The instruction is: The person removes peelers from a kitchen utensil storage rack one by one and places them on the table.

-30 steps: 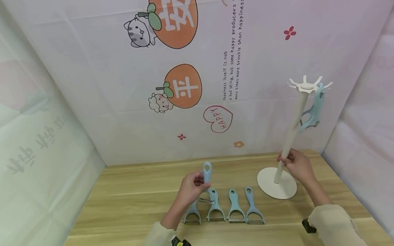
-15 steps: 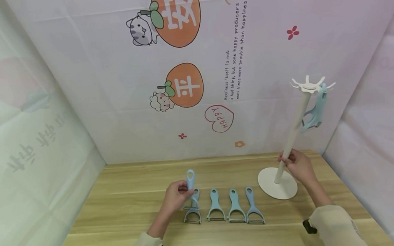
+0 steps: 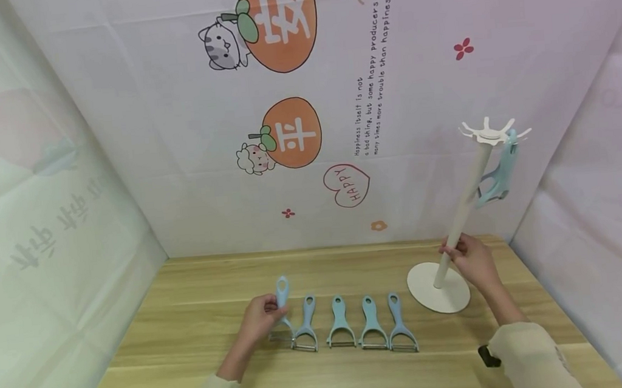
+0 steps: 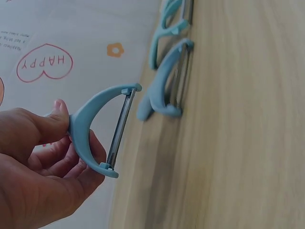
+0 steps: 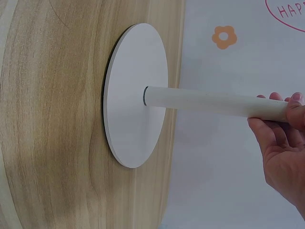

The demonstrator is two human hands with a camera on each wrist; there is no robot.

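My left hand pinches the handle of a light blue peeler at the left end of a row of peelers. In the left wrist view its Y-shaped head and metal blade point away from the palm, apart from the wood. Beside it a blue peeler lies on the table, followed by a teal peeler, another teal peeler and a blue peeler. My right hand grips the lower pole of a white hook stand. Teal and blue peelers hang from one side of its top.
The stand's round white base sits flat on the wooden table. A white printed cloth rises behind the table, with cloth walls at left and right.
My left hand has moved left with the light blue peeler, passing over the row to its left end, and has come lower. My right hand stays on the pole.
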